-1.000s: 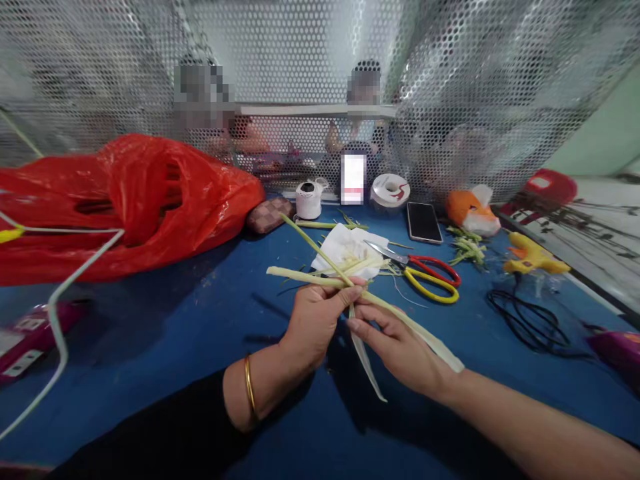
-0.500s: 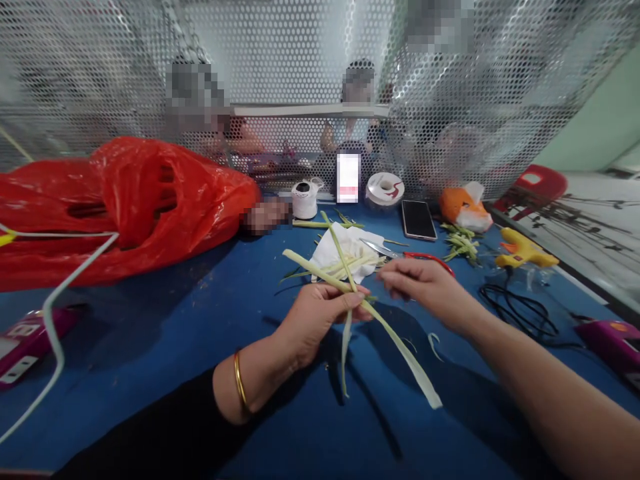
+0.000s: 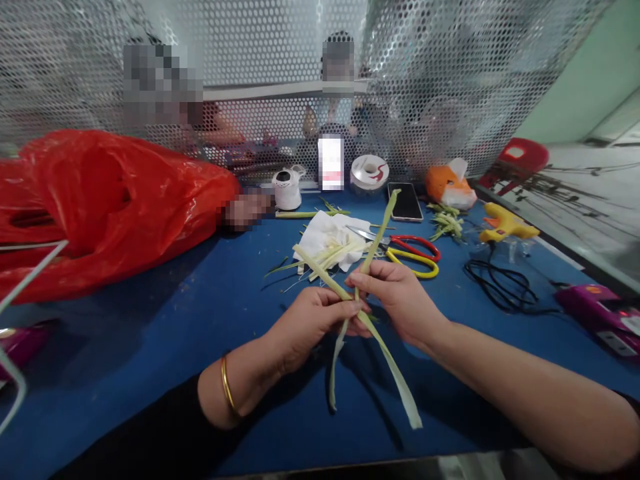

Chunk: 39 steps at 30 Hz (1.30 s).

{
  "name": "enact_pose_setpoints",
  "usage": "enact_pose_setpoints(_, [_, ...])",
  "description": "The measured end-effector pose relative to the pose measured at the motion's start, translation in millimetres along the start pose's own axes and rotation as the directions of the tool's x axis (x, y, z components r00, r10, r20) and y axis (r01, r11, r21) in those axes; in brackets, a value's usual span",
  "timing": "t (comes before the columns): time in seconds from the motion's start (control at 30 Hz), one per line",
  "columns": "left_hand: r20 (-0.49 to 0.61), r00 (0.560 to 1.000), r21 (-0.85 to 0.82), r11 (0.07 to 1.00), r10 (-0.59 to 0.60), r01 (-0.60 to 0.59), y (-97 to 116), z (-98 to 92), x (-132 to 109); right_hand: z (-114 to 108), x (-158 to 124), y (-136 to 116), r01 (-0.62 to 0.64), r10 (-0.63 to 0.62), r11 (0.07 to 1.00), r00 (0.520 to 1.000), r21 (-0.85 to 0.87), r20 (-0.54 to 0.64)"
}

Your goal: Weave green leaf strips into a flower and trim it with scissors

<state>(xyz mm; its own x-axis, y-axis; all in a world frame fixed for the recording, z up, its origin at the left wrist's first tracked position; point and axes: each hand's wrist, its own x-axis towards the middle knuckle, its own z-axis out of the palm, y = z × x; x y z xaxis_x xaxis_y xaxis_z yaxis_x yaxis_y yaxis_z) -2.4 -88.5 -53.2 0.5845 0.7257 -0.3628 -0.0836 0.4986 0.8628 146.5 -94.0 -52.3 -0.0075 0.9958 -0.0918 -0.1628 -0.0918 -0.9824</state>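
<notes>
Two pale green leaf strips cross in front of me. My left hand (image 3: 320,320) pinches them at the crossing between thumb and fingers. One leaf strip (image 3: 399,380) runs from upper left to lower right, its wide end hanging over the blue table. The other leaf strip (image 3: 384,223) stands up and leans right, with its tail hanging below my left hand. My right hand (image 3: 395,293) is closed on this second strip just above the crossing, close to the left fingertips. Behind the hands, more cut strips (image 3: 330,253) lie on a white tissue (image 3: 320,230).
Scissors (image 3: 415,257) with red and yellow handles lie beyond my right hand. Farther back are a thread spool (image 3: 287,190), a ribbon roll (image 3: 370,173) and a phone (image 3: 406,202). A yellow glue gun (image 3: 507,223) with a black cord is at right. A red plastic bag (image 3: 125,193) fills the left.
My right hand has moved in to the crossing and taken hold of the upright strip. That strip's top has swung from left-leaning to right-leaning. The view has shifted slightly.
</notes>
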Motion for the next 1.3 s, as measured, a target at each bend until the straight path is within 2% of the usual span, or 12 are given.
enact_pose_setpoints(0.2, [-0.016,0.999,0.074,0.997,0.033,-0.032,-1.3,-0.6,1.3,3.9,-2.2,4.3,-0.051,0.056,0.997,0.994,0.054,-0.094])
enact_pose_setpoints(0.5, [0.01,1.0,0.123,0.992,0.017,-0.018,-2.5,-1.5,0.9,6.9,-5.5,6.8,-0.065,0.07,0.996,0.994,0.067,-0.083])
enact_pose_setpoints(0.63, [-0.033,0.999,0.134,0.991,0.023,-0.018,-1.9,0.2,-0.2,3.7,-1.5,6.8,-0.053,0.055,0.998,0.997,0.042,-0.046])
enact_pose_setpoints(0.77, [-0.087,0.996,0.058,0.998,0.006,-0.001,-1.0,1.4,-1.3,-6.9,5.6,-0.1,-0.002,0.003,1.0,0.996,-0.017,0.084])
enact_pose_setpoints(0.87, [-0.082,0.996,0.035,0.999,-0.029,0.031,-1.9,0.1,-0.8,-12.8,6.9,-3.5,-0.001,0.004,1.0,0.986,-0.015,0.168])
enact_pose_setpoints(1.07, [-0.037,0.998,-0.027,0.998,-0.051,0.05,-3.1,-0.6,0.0,-12.3,7.0,-0.2,-0.047,0.049,0.999,0.989,-0.017,0.142])
enact_pose_setpoints(1.13, [-0.081,0.996,-0.027,0.999,-0.042,0.039,-2.1,-0.4,0.2,-12.4,8.0,-1.3,0.002,0.007,0.996,0.995,-0.087,0.099])
enact_pose_setpoints(1.2, [-0.152,0.988,-0.027,1.0,-0.015,0.011,-0.8,-0.9,1.1,-13.2,7.6,-4.0,0.104,-0.096,0.971,0.994,-0.215,0.048])
enact_pose_setpoints(1.23, [-0.185,0.983,-0.03,1.0,0.002,-0.008,-0.3,-1.3,1.7,-13.6,6.6,-5.4,0.17,-0.162,0.941,0.986,-0.293,0.049])
enact_pose_setpoints(1.3, [-0.226,0.974,-0.046,0.998,0.028,-0.04,0.2,-2.5,3.1,-13.8,3.2,-7.4,0.322,-0.293,0.845,0.947,-0.427,0.135])
